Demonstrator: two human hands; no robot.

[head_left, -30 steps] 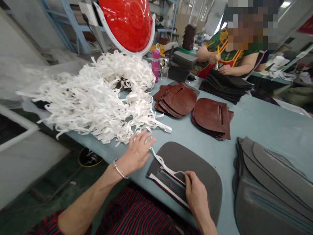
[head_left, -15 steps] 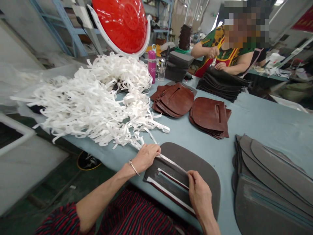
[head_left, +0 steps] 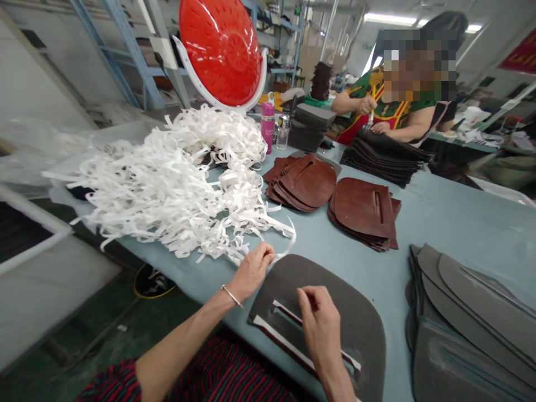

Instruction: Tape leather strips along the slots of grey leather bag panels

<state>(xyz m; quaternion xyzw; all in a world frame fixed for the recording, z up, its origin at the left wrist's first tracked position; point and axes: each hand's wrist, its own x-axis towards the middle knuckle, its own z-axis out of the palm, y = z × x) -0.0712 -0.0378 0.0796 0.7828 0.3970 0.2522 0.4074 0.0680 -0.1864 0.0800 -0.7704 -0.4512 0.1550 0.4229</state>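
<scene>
My left hand is closed in a pinch on a white strip, whose free end curls up to the right. Below it lies a dark grey rounded panel with a long slot. White strips run along the slot and along the panel's near edge. My right hand hovers over the panel, fingers loosely curled and the thumb a little apart, with nothing visible between them. It covers part of the slot.
A heap of white strips spreads at left. Brown leather pieces lie in two stacks behind the panel; grey panels are stacked at right. A pink bottle and red fan-shaped object stand behind. Across the table, a person works on black pieces.
The strip stretched between both hands has come away from my right hand and now bends up from my left. My right hand has moved left over the slot. The view has shifted slightly.
</scene>
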